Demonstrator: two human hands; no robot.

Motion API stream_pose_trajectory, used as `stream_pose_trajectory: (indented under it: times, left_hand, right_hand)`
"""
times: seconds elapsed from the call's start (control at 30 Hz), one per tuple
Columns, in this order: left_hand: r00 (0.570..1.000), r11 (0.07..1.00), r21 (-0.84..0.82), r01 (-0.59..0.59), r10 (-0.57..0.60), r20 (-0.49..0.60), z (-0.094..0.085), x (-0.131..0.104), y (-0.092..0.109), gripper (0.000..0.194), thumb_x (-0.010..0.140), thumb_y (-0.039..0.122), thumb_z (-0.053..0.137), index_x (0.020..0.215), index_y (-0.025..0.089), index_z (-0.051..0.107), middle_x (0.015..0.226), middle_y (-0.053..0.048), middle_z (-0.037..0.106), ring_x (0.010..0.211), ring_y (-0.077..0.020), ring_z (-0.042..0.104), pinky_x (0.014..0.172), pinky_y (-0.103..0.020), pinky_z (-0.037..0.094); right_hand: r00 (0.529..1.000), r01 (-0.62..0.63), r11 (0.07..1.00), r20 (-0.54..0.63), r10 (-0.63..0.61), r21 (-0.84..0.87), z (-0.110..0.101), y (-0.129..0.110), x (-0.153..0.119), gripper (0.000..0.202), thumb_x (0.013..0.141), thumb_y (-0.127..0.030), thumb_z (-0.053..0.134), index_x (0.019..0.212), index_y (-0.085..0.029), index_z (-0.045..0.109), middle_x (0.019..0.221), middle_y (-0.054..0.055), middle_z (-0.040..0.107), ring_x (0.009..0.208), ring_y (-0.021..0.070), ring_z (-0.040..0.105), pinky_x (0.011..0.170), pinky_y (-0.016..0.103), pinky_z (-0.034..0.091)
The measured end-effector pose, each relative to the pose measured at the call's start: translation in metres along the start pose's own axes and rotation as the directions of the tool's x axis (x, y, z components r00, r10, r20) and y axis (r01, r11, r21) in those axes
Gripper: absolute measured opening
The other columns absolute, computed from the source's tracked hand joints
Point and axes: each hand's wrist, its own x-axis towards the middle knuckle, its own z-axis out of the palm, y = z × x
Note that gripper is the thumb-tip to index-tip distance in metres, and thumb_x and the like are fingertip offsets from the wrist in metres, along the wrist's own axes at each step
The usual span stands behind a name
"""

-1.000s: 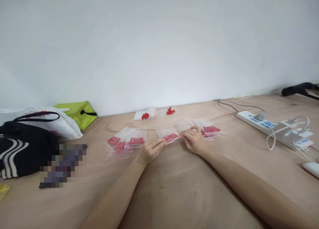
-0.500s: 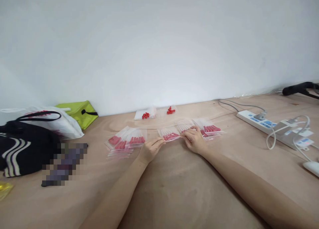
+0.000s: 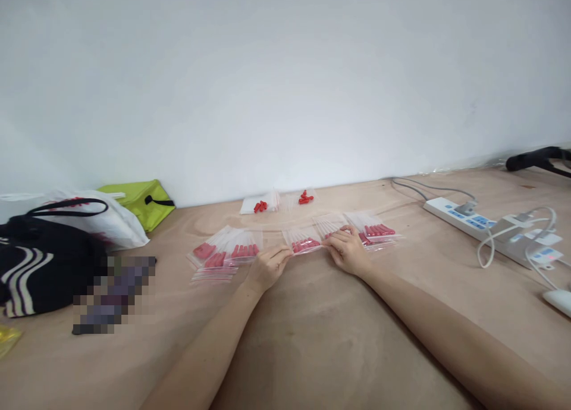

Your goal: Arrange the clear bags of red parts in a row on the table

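Very little has changed over the last second; both hands stay at the middle bag (image 3: 305, 243), a clear bag with red pieces showing through it, on the bench (image 3: 289, 356); the left hand (image 3: 268, 268) may have edged outward a touch, though the shift is too small to be sure of; the red pieces lie as they did, in a row along the bag's near part.

I judge from this that the work is held at the near edge of that one bag, which is neither being lifted away nor let go; the edge runs between the two hands.

The left fingers (image 3: 280, 256) grasp its near left corner, pinched with the thumb; the right hand (image 3: 345, 249) seems to pinch the near right corner, though its fingertips partly hide the spot; whether they press hard I cannot tell.

Left of the middle bag lie the left bags (image 3: 216, 259), overlapping in a fan; right of it, partly behind the right hand, lie the right bags (image 3: 379, 230); beyond it, near the wall (image 3: 285, 88), are the far bags (image 3: 248, 206); well to its right is a power strip (image 3: 455, 215); none of these shows a clear change.
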Motion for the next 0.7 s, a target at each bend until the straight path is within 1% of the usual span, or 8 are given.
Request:
stream_pose_trajectory:
  times: [0.2,0.3,0.37,0.47,0.57,0.7]
  left_hand:
    - [1.0,0.999,-0.044,0.025,-0.025,0.006,-0.001,-0.002,-0.002,0.013,0.079,0.012,0.046,0.076,0.016,0.058,0.074,-0.002,0.064,0.069,-0.011,0.06,0.061,-0.023,0.049]
    - [1.0,1.0,-0.028,0.013,-0.013,-0.012,0.0,-0.001,-0.001,0.013,0.079,0.012,0.045,0.076,0.017,0.057,0.076,-0.002,0.065,0.071,-0.0117,0.06,0.062,-0.023,0.049]
    - [1.0,1.0,-0.022,0.007,-0.008,-0.014,0.002,0.0,0.001,0.013,0.079,0.013,0.045,0.076,0.017,0.057,0.076,-0.003,0.065,0.071,-0.0123,0.06,0.062,-0.024,0.049]
    - [1.0,1.0,-0.027,0.001,0.0,0.008,0.004,0.003,0.004,0.014,0.08,0.013,0.044,0.077,0.016,0.057,0.077,-0.003,0.064,0.07,-0.0124,0.06,0.062,-0.025,0.049]
    - [1.0,1.0,-0.024,-0.003,0.004,0.026,0.005,0.004,0.006,0.016,0.08,0.013,0.042,0.08,0.016,0.057,0.078,-0.004,0.064,0.071,-0.0122,0.06,0.062,-0.024,0.049]
    - [1.0,1.0,-0.007,-0.01,0.01,0.024,0.005,0.004,0.006,0.016,0.08,0.012,0.042,0.081,0.016,0.057,0.079,-0.005,0.064,0.071,-0.0129,0.06,0.062,-0.025,0.049]
  right_hand:
    - [0.994,0.109,0.99,0.038,-0.106,-0.091,-0.002,0.001,0.0,0.022,0.084,-0.015,0.04,0.076,-0.021,0.06,0.065,-0.001,0.059,0.069,0.0131,0.049,0.08,0.034,0.024]
    - [0.992,0.129,0.981,0.026,-0.126,-0.144,-0.004,-0.003,0.002,0.017,0.084,-0.018,0.044,0.081,-0.022,0.06,0.072,0.0,0.06,0.073,0.0142,0.048,0.08,0.035,0.024]
    - [0.99,0.144,0.977,0.018,-0.143,-0.154,-0.003,-0.01,0.005,0.014,0.084,-0.022,0.046,0.085,-0.022,0.06,0.076,0.001,0.06,0.075,0.015,0.048,0.079,0.035,0.025]
    - [0.985,0.17,0.976,0.011,-0.17,-0.136,0.004,-0.025,0.01,0.013,0.084,-0.024,0.047,0.088,-0.021,0.059,0.078,0.001,0.06,0.075,0.015,0.047,0.077,0.035,0.025]
    - [0.986,0.169,0.979,0.001,-0.17,-0.116,0.014,-0.037,0.016,0.014,0.085,-0.021,0.045,0.085,-0.021,0.059,0.078,0.0,0.06,0.074,0.0141,0.047,0.076,0.034,0.025]
    - [0.986,0.163,0.979,-0.003,-0.164,-0.125,0.022,-0.043,0.019,0.013,0.084,-0.019,0.045,0.081,-0.02,0.058,0.075,0.0,0.06,0.072,0.0139,0.046,0.076,0.034,0.025]
